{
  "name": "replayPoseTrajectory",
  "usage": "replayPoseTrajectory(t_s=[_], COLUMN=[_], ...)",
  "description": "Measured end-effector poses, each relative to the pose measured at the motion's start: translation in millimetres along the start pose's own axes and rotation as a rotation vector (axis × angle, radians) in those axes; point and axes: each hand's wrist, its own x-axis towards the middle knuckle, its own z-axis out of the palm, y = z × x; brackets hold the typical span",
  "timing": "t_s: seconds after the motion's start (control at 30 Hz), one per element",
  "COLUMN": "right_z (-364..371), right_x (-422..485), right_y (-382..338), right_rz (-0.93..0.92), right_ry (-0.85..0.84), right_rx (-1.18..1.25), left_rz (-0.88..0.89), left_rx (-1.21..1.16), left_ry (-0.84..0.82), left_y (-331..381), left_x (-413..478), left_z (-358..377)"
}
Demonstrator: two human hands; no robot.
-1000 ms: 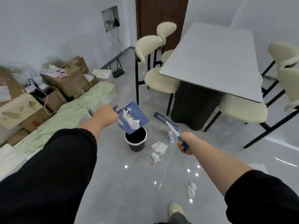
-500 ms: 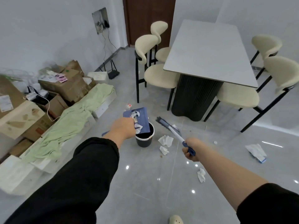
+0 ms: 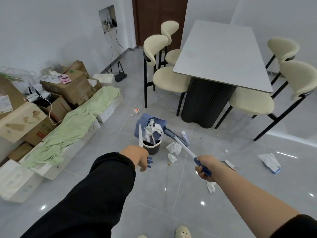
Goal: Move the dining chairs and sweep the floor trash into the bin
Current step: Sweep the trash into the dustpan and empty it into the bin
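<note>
My left hand (image 3: 138, 156) grips the white handle of a blue dustpan (image 3: 145, 125), tipped over a small black bin (image 3: 152, 147); crumpled paper slides from the pan into the bin. My right hand (image 3: 205, 166) holds the blue grip of a broom (image 3: 178, 140) whose head rests on the floor just right of the bin. Crumpled tissues (image 3: 174, 148) lie on the grey floor beside the bin, one more (image 3: 211, 186) under my right forearm. Cream dining chairs (image 3: 164, 78) stand around the grey table (image 3: 221, 55).
Cardboard boxes (image 3: 68, 86) and white boxes under a green cloth (image 3: 77, 121) line the left wall. A blue-and-white wrapper (image 3: 270, 162) lies at the right, a small carton (image 3: 136, 111) beyond the bin. Two more chairs (image 3: 295, 78) stand right of the table. My shoe (image 3: 182, 231) shows below.
The dustpan has swung from my left side to over the bin and tilted down, with trash sliding out. My left hand has dropped lower on the handle. The view has stepped back.
</note>
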Motion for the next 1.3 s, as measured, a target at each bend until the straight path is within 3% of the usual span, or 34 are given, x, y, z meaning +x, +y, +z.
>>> replayPoseTrajectory(t_s=[0.07, 0.27, 0.53, 0.77, 1.3], right_z=[-2.2, -0.4, 10.0, 10.5, -6.9], right_x=[-3.1, -6.3, -19.3, -15.8, -11.9], right_y=[4.8, 18.1, 23.4, 37.4, 28.1], right_rz=[0.002, -0.010, -0.062, -0.288, -0.384], right_ry=[0.005, 0.054, 0.088, 0.130, 0.351], right_rx=[-0.010, -0.063, -0.239, -0.683, -0.926], left_rz=[-0.008, 0.041, 0.017, -0.010, 0.033], left_rx=[-0.029, 0.179, 0.316, 0.426, 0.621], left_ry=[-0.021, 0.164, 0.259, 0.263, 0.233], left_y=[-3.4, -12.8, -11.1, -19.5, -27.1], left_x=[-1.5, 2.3, -3.6, -10.7, -5.3], left_z=[7.4, 28.2, 43.7, 59.5, 75.6])
